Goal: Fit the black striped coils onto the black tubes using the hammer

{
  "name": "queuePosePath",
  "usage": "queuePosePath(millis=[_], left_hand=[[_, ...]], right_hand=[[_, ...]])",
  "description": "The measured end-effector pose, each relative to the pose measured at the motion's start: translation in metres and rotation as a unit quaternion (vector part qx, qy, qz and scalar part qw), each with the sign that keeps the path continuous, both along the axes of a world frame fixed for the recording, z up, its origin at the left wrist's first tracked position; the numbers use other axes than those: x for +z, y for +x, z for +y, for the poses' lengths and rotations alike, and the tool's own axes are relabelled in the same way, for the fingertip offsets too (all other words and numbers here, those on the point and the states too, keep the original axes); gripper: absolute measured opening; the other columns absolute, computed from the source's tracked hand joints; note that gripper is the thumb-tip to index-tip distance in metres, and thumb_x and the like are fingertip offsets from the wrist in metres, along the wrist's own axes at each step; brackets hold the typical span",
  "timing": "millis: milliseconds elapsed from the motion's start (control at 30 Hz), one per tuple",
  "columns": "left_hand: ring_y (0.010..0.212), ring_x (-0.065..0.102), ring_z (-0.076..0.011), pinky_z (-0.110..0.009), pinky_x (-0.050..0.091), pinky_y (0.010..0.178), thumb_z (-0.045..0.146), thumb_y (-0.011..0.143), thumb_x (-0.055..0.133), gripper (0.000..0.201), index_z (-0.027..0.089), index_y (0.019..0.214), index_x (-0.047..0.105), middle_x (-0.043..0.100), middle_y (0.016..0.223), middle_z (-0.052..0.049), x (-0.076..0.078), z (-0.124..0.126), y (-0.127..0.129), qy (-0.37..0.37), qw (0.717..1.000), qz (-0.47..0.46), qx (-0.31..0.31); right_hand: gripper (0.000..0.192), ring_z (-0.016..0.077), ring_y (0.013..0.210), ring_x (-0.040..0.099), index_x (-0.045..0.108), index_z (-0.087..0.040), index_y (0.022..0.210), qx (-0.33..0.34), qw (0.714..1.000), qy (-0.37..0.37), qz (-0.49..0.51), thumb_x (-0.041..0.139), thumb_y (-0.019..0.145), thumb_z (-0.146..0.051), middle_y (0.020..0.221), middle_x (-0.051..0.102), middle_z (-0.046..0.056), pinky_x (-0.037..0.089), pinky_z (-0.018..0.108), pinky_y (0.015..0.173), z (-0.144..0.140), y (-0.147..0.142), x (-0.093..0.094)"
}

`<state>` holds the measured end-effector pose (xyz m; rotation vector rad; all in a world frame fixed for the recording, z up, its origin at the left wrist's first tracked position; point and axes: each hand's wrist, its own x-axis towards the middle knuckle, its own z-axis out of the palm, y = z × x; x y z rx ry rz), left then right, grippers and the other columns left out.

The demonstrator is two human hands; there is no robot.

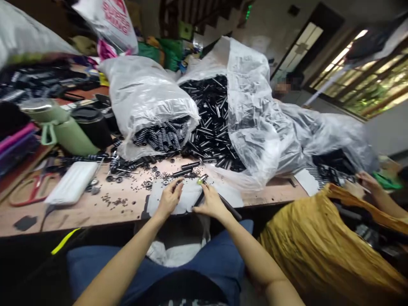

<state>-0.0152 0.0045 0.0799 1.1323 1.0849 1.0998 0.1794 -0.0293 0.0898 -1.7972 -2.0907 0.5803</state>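
My left hand (170, 198) rests at the near edge of the wooden table (95, 208), fingers pinched on a small dark part that is too small to name. My right hand (208, 202) sits beside it, gripping a thin tool with a yellow-green tip (201, 181) and a black shaft running back under the palm. Both hands work over a white sheet (188, 197). Loose black tubes (186, 166) and small black rings (148, 183) lie just beyond the fingers.
Two big clear plastic bags stand behind: one of striped springs (159, 136), one of black tubes (213, 114). At left are a green flask (60, 127), a black cup (92, 125), a white box (72, 182) and red scissors (30, 191). A co-worker in yellow (318, 238) sits at right.
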Motion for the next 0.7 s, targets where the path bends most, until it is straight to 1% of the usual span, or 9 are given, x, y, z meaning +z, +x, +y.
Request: queuePosePath(millis=[67, 133, 167, 267, 333, 400, 467, 600, 700], left_hand=[[0.033, 0.035, -0.0078, -0.018, 0.024, 0.033, 0.051, 0.086, 0.05, 0.05, 0.02, 0.124, 0.055, 0.041, 0.049, 0.008, 0.012, -0.001, 0.006, -0.077, 0.995, -0.054, -0.028], [0.033, 0.037, -0.0072, -0.018, 0.025, 0.032, 0.05, 0.085, 0.049, 0.051, 0.018, 0.123, 0.057, 0.046, 0.052, 0.006, 0.022, -0.002, 0.01, -0.146, 0.983, -0.106, -0.042], [0.034, 0.04, -0.0073, -0.018, 0.026, 0.032, 0.048, 0.084, 0.051, 0.049, 0.016, 0.12, 0.059, 0.049, 0.053, 0.005, 0.026, -0.002, 0.012, -0.167, 0.977, -0.129, -0.04], [0.038, 0.05, -0.0106, -0.02, 0.039, 0.035, 0.043, 0.08, 0.057, 0.042, 0.013, 0.108, 0.062, 0.055, 0.055, 0.002, 0.032, -0.004, 0.015, -0.179, 0.97, -0.165, -0.011], [0.042, 0.057, -0.0143, -0.024, 0.046, 0.039, 0.044, 0.077, 0.059, 0.039, 0.013, 0.102, 0.063, 0.058, 0.056, 0.001, 0.033, -0.007, 0.017, -0.173, 0.97, -0.171, 0.004], [0.042, 0.058, -0.0155, -0.026, 0.048, 0.04, 0.046, 0.077, 0.059, 0.039, 0.013, 0.099, 0.062, 0.058, 0.056, 0.0, 0.034, -0.009, 0.02, -0.174, 0.969, -0.174, 0.008], [0.04, 0.057, -0.0145, -0.024, 0.046, 0.038, 0.046, 0.077, 0.06, 0.041, 0.013, 0.101, 0.061, 0.057, 0.054, 0.001, 0.035, -0.011, 0.022, -0.173, 0.97, -0.173, 0.011], [0.036, 0.054, -0.0132, -0.021, 0.043, 0.035, 0.049, 0.077, 0.062, 0.049, 0.013, 0.11, 0.06, 0.055, 0.051, 0.003, 0.036, -0.013, 0.024, -0.163, 0.974, -0.157, 0.011], [0.037, 0.055, -0.0122, -0.02, 0.044, 0.036, 0.054, 0.075, 0.064, 0.049, 0.013, 0.104, 0.062, 0.055, 0.051, 0.003, 0.036, -0.016, 0.026, -0.167, 0.976, -0.141, 0.01]], right_hand=[[0.108, 0.0347, 0.132, 0.038, 0.028, -0.017, 0.143, 0.049, 0.997, 0.027, 0.05, 0.083, 0.054, -0.042, 0.141, 0.039, 0.019, 0.033, 0.052, 0.109, -0.002, -0.003, 0.01], [0.112, 0.0324, 0.137, 0.033, 0.019, -0.016, 0.147, 0.106, 0.987, 0.066, 0.103, 0.082, 0.057, -0.041, 0.146, 0.033, 0.019, 0.031, 0.049, 0.112, -0.004, -0.01, 0.023], [0.113, 0.0318, 0.139, 0.03, 0.016, -0.017, 0.148, 0.133, 0.98, 0.085, 0.121, 0.081, 0.059, -0.039, 0.147, 0.031, 0.019, 0.029, 0.048, 0.114, -0.005, -0.014, 0.029], [0.113, 0.0311, 0.142, 0.021, 0.009, -0.02, 0.15, 0.201, 0.962, 0.116, 0.141, 0.079, 0.063, -0.035, 0.151, 0.027, 0.015, 0.024, 0.05, 0.117, -0.003, -0.027, 0.042], [0.114, 0.0312, 0.143, 0.019, 0.006, -0.021, 0.151, 0.225, 0.957, 0.115, 0.142, 0.078, 0.063, -0.033, 0.152, 0.025, 0.014, 0.021, 0.051, 0.118, -0.001, -0.032, 0.043], [0.117, 0.0312, 0.144, 0.018, 0.004, -0.021, 0.151, 0.236, 0.955, 0.106, 0.144, 0.08, 0.063, -0.032, 0.153, 0.023, 0.015, 0.022, 0.051, 0.118, 0.001, -0.035, 0.04], [0.117, 0.0308, 0.143, 0.019, 0.004, -0.021, 0.151, 0.235, 0.955, 0.103, 0.149, 0.08, 0.063, -0.034, 0.153, 0.022, 0.015, 0.022, 0.05, 0.118, 0.002, -0.035, 0.036], [0.115, 0.0297, 0.142, 0.023, 0.007, -0.02, 0.151, 0.202, 0.962, 0.113, 0.146, 0.081, 0.063, -0.034, 0.151, 0.027, 0.016, 0.022, 0.049, 0.118, 0.0, -0.033, 0.03], [0.115, 0.0298, 0.143, 0.022, 0.009, -0.018, 0.15, 0.199, 0.966, 0.101, 0.134, 0.081, 0.062, -0.034, 0.151, 0.026, 0.018, 0.022, 0.049, 0.118, -0.002, -0.033, 0.028]])
